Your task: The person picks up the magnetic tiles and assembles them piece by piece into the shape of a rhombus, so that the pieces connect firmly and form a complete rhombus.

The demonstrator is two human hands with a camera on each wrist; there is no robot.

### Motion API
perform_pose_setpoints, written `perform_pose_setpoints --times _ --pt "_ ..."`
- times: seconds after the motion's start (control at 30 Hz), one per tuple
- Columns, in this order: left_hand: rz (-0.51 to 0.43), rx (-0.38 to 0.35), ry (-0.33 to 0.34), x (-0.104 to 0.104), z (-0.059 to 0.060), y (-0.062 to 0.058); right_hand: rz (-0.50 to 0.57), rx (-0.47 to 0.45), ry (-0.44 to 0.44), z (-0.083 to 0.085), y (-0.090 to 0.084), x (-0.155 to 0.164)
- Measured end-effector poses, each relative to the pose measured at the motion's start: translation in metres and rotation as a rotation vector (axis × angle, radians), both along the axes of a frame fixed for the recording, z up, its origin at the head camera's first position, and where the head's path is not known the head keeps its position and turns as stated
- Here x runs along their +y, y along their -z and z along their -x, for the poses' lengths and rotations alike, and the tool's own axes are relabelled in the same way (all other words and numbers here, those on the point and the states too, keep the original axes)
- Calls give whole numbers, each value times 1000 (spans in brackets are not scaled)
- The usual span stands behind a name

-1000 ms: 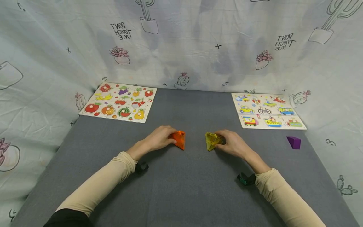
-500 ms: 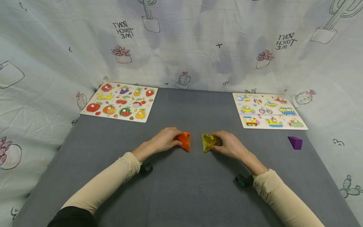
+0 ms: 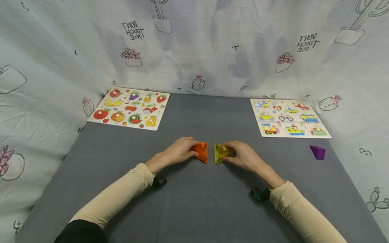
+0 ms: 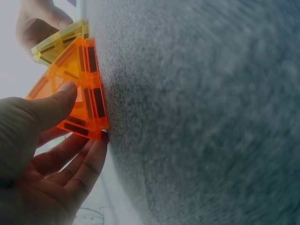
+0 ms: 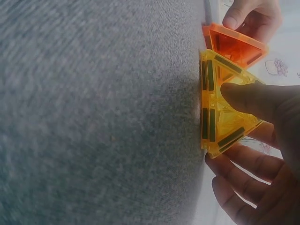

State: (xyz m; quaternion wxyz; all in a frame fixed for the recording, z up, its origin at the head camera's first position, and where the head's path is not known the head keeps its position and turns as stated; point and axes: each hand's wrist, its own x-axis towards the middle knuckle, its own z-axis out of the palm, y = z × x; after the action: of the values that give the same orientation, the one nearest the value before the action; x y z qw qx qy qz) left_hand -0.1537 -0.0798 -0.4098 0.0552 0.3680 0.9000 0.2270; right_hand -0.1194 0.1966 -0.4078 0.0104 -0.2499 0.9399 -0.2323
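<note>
On the grey table (image 3: 194, 202), my left hand (image 3: 182, 150) grips an orange translucent pyramid (image 3: 201, 151), thumb on one face and fingers under it (image 4: 77, 84). My right hand (image 3: 241, 155) grips a yellow translucent pyramid (image 3: 220, 153) the same way (image 5: 220, 110). Both pyramids rest on the table at its middle, a narrow gap apart, their near edges facing each other. In each wrist view the other hand's pyramid shows just behind the held one.
A fruit peg puzzle board (image 3: 129, 108) lies at the back left and a vehicle peg puzzle board (image 3: 288, 117) at the back right. A small purple block (image 3: 317, 152) sits near the right edge. A cactus-print cloth (image 3: 194, 44) walls the table.
Both hands have slid their pyramids toward each other along the table; the wide gap between the orange and yellow pieces has closed to a narrow one.
</note>
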Motion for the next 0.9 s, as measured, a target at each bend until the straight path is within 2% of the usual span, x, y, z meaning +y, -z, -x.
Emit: perform_pose_setpoints --times 0.3,0.57,0.9 --pt "3 -28 4 4 -2 0 13 5 -13 -1 0 -3" --pt "-1 -8 21 7 -3 -2 19 21 -16 -3 0 -5" --pt "-3 -28 25 13 -2 -2 30 21 -16 -4 0 -7"
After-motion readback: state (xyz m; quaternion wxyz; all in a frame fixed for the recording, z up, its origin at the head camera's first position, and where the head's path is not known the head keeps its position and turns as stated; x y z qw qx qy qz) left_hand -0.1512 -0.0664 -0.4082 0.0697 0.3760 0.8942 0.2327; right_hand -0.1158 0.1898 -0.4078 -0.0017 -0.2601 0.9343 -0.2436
